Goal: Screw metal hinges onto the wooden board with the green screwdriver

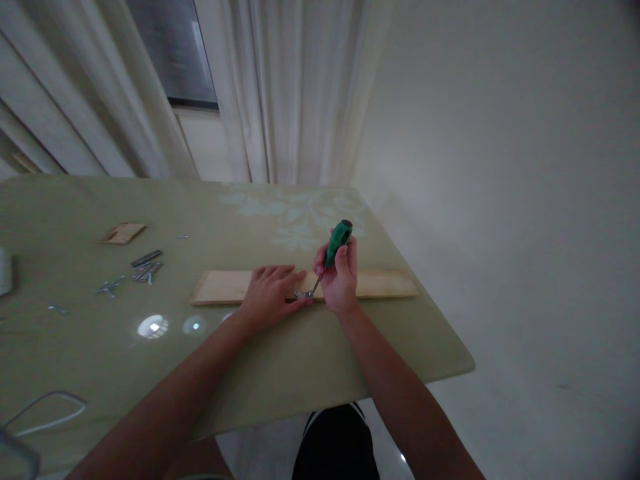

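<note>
A long pale wooden board lies flat on the green table. My right hand is closed around a screwdriver with a green handle, held tilted, its tip down at a small metal bracket on the board's near edge. My left hand lies flat on the board beside the bracket, fingers stretched out and pressing down, thumb next to the metal piece.
Several metal brackets and screws are scattered on the table's left part, with a small wooden piece behind them. A white cable loops at the near left. Curtains hang behind; the table's right edge drops to the floor.
</note>
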`<state>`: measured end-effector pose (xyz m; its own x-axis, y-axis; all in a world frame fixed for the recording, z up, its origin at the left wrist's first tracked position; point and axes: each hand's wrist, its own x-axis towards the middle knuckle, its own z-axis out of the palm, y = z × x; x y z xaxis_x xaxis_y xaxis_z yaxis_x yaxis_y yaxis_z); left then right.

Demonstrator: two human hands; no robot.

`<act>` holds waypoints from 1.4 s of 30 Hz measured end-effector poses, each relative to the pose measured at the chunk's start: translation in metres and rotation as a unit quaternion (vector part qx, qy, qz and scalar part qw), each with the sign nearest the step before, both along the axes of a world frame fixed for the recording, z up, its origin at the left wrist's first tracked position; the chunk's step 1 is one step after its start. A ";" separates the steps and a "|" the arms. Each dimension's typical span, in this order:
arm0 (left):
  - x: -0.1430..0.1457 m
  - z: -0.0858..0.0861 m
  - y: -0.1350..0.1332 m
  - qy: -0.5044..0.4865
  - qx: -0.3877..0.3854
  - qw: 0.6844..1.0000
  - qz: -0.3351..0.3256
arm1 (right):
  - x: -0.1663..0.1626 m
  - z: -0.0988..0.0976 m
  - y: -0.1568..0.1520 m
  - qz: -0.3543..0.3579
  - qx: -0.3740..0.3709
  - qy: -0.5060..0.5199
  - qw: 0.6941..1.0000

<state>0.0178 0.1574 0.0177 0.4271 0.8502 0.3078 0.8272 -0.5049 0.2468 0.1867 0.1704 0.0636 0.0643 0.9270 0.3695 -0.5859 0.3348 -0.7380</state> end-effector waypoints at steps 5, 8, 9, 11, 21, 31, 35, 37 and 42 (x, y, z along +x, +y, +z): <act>0.001 0.000 -0.003 -0.010 0.003 1.000 -0.001 | -0.003 0.001 -0.001 -0.040 -0.005 -0.023 0.999; 0.001 -0.001 -0.005 -0.006 0.003 1.000 0.001 | -0.006 -0.002 0.000 -0.041 0.005 -0.018 0.999; 0.000 -0.001 -0.006 -0.006 0.004 1.000 0.001 | -0.007 -0.004 0.000 -0.037 0.007 -0.020 0.999; 0.000 -0.002 -0.006 -0.012 0.009 1.000 -0.002 | -0.009 -0.007 0.000 -0.031 0.007 -0.031 0.999; -0.001 0.002 -0.006 -0.058 0.026 0.996 -0.070 | -0.007 -0.007 -0.003 -0.025 0.015 -0.038 0.999; 0.000 -0.001 -0.002 -0.072 0.010 0.990 -0.118 | 0.001 -0.012 -0.002 -0.005 -0.004 -0.052 0.999; 0.000 0.001 -0.003 -0.056 0.012 0.989 -0.135 | 0.004 -0.010 0.000 0.040 -0.009 -0.073 0.996; 0.001 0.003 -0.004 -0.050 0.017 0.989 -0.138 | 0.004 -0.009 0.000 0.059 -0.008 -0.085 0.995; 0.006 0.002 -0.006 -0.089 0.014 0.989 -0.121 | 0.003 -0.008 -0.002 0.068 -0.017 -0.077 0.995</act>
<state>0.0235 0.1517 0.0199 0.5538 0.7202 0.4178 0.6261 -0.6910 0.3612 0.1896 0.1679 0.0554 -0.1171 0.9354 0.3337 -0.5030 0.2339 -0.8320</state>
